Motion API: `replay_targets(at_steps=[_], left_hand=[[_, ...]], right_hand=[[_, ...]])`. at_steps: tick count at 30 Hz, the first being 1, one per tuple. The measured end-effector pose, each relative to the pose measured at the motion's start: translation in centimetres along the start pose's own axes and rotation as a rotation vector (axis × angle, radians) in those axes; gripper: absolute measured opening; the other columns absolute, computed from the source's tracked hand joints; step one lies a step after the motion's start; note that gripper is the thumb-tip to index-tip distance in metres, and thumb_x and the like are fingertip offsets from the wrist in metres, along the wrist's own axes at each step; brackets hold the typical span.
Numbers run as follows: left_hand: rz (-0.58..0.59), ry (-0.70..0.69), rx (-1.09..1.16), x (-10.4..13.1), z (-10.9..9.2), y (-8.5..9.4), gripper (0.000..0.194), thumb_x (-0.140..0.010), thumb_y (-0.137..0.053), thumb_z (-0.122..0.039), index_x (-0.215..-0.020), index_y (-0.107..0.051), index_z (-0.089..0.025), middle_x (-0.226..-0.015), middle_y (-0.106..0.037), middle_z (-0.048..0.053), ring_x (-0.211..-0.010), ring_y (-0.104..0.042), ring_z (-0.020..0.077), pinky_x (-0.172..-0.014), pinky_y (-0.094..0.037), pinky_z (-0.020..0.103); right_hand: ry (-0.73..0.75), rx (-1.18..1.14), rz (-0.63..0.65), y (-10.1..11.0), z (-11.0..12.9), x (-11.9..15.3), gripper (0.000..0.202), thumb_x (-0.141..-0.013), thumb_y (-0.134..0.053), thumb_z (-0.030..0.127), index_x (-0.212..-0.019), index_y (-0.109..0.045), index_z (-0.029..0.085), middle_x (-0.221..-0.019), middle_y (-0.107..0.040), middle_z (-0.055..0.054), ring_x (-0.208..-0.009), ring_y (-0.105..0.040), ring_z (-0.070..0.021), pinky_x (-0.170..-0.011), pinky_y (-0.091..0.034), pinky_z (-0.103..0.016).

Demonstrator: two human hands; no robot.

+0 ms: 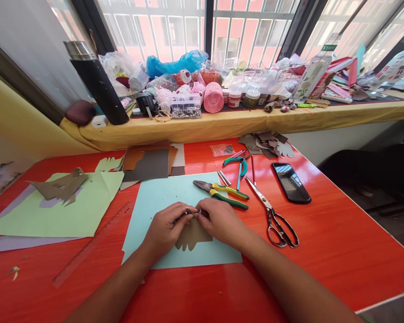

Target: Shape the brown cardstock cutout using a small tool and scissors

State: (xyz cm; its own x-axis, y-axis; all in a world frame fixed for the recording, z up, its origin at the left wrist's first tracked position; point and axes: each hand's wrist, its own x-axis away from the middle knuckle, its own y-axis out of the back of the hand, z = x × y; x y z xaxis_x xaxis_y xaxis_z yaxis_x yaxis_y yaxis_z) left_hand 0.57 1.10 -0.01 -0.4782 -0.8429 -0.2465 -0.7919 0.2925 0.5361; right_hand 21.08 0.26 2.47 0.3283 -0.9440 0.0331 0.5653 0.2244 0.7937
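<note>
My left hand (166, 226) is closed, thumb and forefinger pinched at the upper edge of a brown leather-like cutout (193, 237). My right hand (220, 220) pinches the same edge from the other side, fingertips almost meeting the left ones. Rounded finger-like lobes show along the cutout's lower edge. A tiny dark bit sits by the left fingertips, too small to name. Beneath lies a light blue sheet (144, 199). Just beyond the right hand, yellow-and-green pliers (222, 192) rest across the sheet's edge.
Scissors (272, 215) and a black phone (291, 183) lie to the right. Teal-handled pliers (239, 162) and leather scraps (267, 144) are farther back. Left are a clear ruler (90, 244), a pale green sheet (104, 197) and brown offcuts (59, 186). A crowded windowsill (222, 120) runs behind.
</note>
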Motion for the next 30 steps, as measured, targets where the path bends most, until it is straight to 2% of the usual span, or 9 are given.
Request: replay_targets(at_steps=[16, 25, 30], left_hand=[[0.015, 0.01, -0.007, -0.26, 0.07, -0.04, 0.022, -0.103, -0.049, -0.02, -0.101, -0.071, -0.022, -0.093, -0.07, 0.003, -0.076, -0.065, 0.0152, -0.071, -0.052, 0.026], [0.031, 0.026, -0.008, -0.06, 0.32, -0.1, 0.022, -0.103, -0.047, -0.018, -0.101, -0.069, -0.022, -0.095, -0.07, 0.003, -0.078, -0.064, 0.0153, -0.073, -0.052, 0.026], [0.038, 0.033, -0.019, -0.19, 0.14, -0.16, 0.022, -0.102, -0.046, -0.017, -0.092, -0.066, -0.022, -0.094, -0.069, 0.002, -0.077, -0.063, 0.015, -0.072, -0.05, 0.026]], right_hand=[[0.009, -0.009, -0.022, -0.2, -0.16, -0.03, 0.006, -0.093, -0.065, 0.019, -0.09, -0.07, 0.019, -0.082, -0.066, 0.0, -0.073, -0.053, -0.0148, -0.062, -0.028, -0.025], [0.008, -0.022, -0.032, -0.35, -0.24, 0.01, 0.008, -0.095, -0.064, 0.022, -0.093, -0.072, 0.021, -0.083, -0.069, 0.0, -0.075, -0.056, -0.0152, -0.063, -0.03, -0.025], [0.042, -0.022, -0.064, -0.65, -0.49, -0.03, 0.011, -0.096, -0.064, 0.023, -0.088, -0.071, 0.021, -0.081, -0.069, 0.0, -0.072, -0.055, -0.0147, -0.062, -0.03, -0.025]])
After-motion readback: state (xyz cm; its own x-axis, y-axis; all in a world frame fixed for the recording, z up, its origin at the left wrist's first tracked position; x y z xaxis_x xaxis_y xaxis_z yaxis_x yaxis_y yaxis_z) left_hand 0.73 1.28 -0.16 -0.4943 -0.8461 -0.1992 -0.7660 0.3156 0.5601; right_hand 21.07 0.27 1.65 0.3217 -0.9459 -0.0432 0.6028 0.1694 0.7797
